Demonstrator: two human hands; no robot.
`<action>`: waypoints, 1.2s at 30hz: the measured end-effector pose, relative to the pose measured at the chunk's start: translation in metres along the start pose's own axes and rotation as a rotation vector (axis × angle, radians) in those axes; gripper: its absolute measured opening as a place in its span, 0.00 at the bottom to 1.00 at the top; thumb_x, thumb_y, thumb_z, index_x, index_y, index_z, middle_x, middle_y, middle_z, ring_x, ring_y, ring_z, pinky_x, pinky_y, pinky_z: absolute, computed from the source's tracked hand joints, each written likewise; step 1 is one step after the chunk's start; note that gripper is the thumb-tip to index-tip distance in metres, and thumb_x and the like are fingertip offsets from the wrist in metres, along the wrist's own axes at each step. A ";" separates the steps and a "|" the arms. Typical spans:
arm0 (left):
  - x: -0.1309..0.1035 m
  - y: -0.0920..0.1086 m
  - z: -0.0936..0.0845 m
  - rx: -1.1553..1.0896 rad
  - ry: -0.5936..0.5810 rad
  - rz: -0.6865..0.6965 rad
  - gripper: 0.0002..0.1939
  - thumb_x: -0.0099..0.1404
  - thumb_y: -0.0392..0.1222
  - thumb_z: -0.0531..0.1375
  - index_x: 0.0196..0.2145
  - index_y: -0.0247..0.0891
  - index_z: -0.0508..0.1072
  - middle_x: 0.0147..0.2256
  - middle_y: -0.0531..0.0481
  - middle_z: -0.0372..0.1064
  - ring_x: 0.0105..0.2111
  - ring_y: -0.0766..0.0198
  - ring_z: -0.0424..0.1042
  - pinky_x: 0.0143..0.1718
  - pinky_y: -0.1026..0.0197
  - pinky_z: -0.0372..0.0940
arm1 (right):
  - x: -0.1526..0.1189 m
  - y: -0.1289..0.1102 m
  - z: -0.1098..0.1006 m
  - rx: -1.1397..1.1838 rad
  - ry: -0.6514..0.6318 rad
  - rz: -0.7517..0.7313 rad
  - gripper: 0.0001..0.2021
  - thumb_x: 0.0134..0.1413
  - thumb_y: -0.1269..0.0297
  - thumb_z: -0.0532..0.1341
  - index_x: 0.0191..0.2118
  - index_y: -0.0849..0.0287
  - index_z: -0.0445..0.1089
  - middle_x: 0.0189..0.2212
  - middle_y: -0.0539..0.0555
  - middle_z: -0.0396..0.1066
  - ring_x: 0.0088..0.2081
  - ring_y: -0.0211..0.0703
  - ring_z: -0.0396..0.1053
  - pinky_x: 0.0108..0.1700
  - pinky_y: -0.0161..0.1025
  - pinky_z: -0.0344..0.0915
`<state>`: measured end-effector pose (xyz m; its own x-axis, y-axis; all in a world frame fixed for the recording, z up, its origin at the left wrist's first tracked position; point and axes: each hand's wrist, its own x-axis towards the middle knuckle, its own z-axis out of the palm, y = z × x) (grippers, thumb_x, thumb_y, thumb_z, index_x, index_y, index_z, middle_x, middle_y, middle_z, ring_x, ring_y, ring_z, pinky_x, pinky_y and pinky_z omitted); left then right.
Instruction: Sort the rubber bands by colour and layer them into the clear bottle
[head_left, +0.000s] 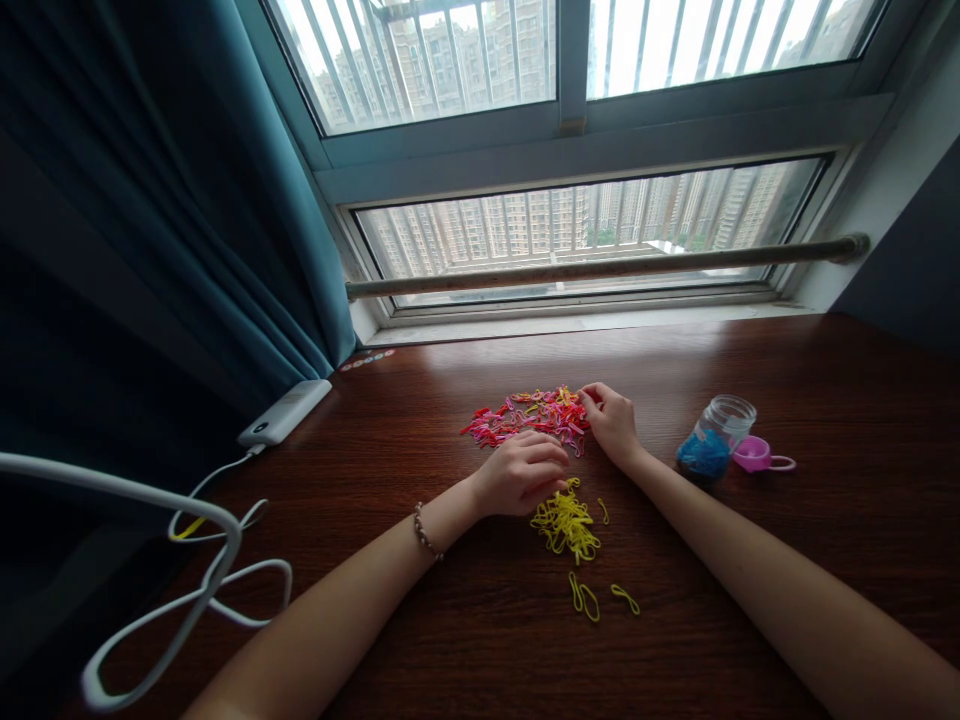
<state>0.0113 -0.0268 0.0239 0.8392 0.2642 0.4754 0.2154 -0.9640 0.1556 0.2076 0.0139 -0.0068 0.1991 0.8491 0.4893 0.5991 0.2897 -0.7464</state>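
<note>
A loose heap of red, pink and orange rubber bands lies on the brown table, with a few yellow ones among them. At its right edge, my right hand has thumb and fingertips pinched together; what is between them is too small to make out. My left hand hovers between that heap and a smaller pile of yellow rubber bands, its fingers curled down and their tips partly hidden. Several single yellow bands lie apart, nearer to me.
To the right stand a clear jar holding blue bands and, beside it, a pink lid with a loop. A white power bank with a cable lies at left by the blue curtain. A window sill borders the table's far side.
</note>
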 end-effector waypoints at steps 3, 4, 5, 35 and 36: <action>-0.001 -0.004 -0.001 0.097 0.035 -0.098 0.11 0.62 0.44 0.53 0.40 0.40 0.70 0.44 0.46 0.68 0.50 0.59 0.61 0.53 0.53 0.55 | 0.001 -0.002 0.000 0.131 0.014 0.053 0.11 0.51 0.60 0.55 0.30 0.61 0.70 0.26 0.54 0.71 0.27 0.41 0.67 0.32 0.37 0.61; -0.001 -0.009 0.000 0.148 0.066 -0.177 0.12 0.62 0.44 0.52 0.41 0.40 0.70 0.46 0.46 0.67 0.51 0.58 0.60 0.54 0.51 0.53 | 0.001 -0.004 -0.001 0.199 -0.002 0.068 0.10 0.49 0.60 0.56 0.30 0.61 0.70 0.27 0.54 0.71 0.28 0.41 0.67 0.32 0.36 0.62; -0.002 -0.013 0.000 0.201 0.097 -0.270 0.13 0.63 0.44 0.51 0.43 0.40 0.69 0.47 0.46 0.66 0.53 0.57 0.58 0.55 0.48 0.50 | 0.002 -0.007 -0.003 0.279 -0.032 0.079 0.10 0.48 0.60 0.57 0.30 0.61 0.70 0.27 0.54 0.71 0.28 0.41 0.67 0.31 0.36 0.62; -0.009 -0.041 0.015 0.240 0.225 -0.490 0.09 0.62 0.35 0.52 0.40 0.36 0.67 0.40 0.44 0.67 0.44 0.58 0.65 0.48 0.51 0.60 | -0.008 -0.025 -0.009 0.337 -0.296 0.009 0.23 0.56 0.53 0.48 0.20 0.61 0.70 0.16 0.52 0.69 0.19 0.37 0.64 0.25 0.33 0.60; -0.010 -0.041 0.014 0.224 0.231 -0.469 0.08 0.62 0.34 0.52 0.38 0.37 0.68 0.38 0.45 0.67 0.43 0.59 0.65 0.46 0.53 0.61 | -0.006 -0.020 -0.008 0.257 -0.140 0.027 0.20 0.56 0.56 0.49 0.23 0.61 0.70 0.19 0.52 0.71 0.21 0.38 0.66 0.27 0.34 0.60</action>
<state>0.0013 0.0099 0.0007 0.5024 0.6405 0.5807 0.6603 -0.7179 0.2205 0.2006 -0.0010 0.0092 0.0931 0.9055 0.4141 0.3755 0.3532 -0.8569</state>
